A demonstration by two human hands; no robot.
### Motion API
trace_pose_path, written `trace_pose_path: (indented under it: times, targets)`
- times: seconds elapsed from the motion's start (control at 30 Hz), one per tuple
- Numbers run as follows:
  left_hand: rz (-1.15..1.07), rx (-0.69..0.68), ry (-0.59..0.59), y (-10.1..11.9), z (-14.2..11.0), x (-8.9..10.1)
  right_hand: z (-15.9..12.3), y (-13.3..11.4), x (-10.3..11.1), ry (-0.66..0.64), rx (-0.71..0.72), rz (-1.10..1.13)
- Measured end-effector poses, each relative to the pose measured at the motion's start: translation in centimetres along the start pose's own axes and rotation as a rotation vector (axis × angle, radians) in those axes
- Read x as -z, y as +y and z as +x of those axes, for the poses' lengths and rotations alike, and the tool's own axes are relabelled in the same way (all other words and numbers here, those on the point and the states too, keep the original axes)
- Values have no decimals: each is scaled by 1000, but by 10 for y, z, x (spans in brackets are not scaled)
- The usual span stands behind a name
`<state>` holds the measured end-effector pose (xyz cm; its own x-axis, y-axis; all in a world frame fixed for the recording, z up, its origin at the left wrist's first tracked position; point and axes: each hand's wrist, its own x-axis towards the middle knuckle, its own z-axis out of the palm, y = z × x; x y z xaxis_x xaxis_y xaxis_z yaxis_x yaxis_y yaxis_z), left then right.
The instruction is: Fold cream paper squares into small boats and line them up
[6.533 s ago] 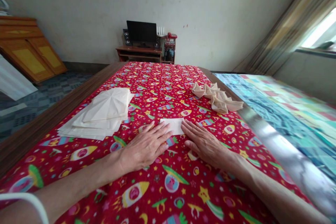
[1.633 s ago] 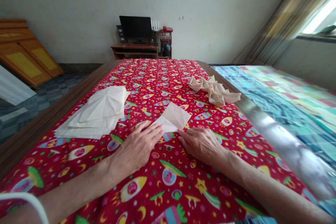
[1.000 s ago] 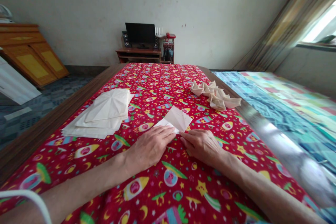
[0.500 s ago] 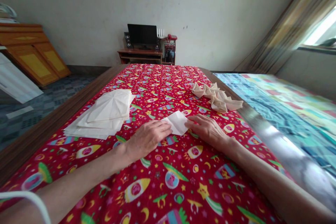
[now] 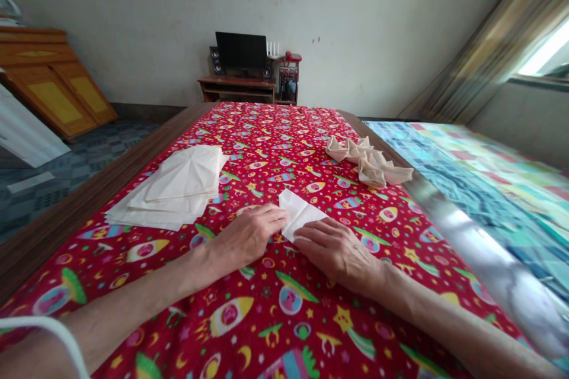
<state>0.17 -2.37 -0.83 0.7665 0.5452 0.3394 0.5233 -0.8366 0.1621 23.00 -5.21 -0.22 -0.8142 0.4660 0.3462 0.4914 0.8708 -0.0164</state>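
A small folded sheet of white paper lies on the red patterned tablecloth between my hands. My left hand pinches the paper's left edge, thumb and fingers together. Across the lower right part of the paper, my right hand lies with its fingers stretched out, covering that part. To the left sits a stack of creased white paper sheets, fanned at its lower edge. Several folded paper pieces with pointed corners stand grouped on the cloth to the right.
The table's dark wooden edge runs along the left. A white curved cable or tube enters at the lower left. Beyond the table stands a desk with a monitor. A bed with a patchwork cover is on the right.
My right hand has moved from the paper's right corner to lie over its lower right part. The paper has turned and its outline differs. My left hand stays at its left edge.
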Motion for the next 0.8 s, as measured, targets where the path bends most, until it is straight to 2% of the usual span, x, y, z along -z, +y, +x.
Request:
trace_pose_path:
  times: [0.17,0.23,0.3,0.37,0.43,0.6,0.8]
  targets:
    - [-39,16,-13,6,-14,-3,-3,13,-4,129,-200,409]
    - [-48,12,-8,8,-16,-5,-1,17,-3,144,-331,565]
    - [-57,13,-3,10,-15,-5,3,20,-2,121,-496,626]
    - [-72,17,1,11,-14,-4,6,22,-4,107,-619,595]
    - [-90,19,7,13,-14,-2,9,25,-6,109,-676,515]
    - [-114,33,-2,16,-12,1,14,26,-11,101,-644,264]
    - [-135,34,42,15,-12,-4,14,24,-10,71,-596,126]
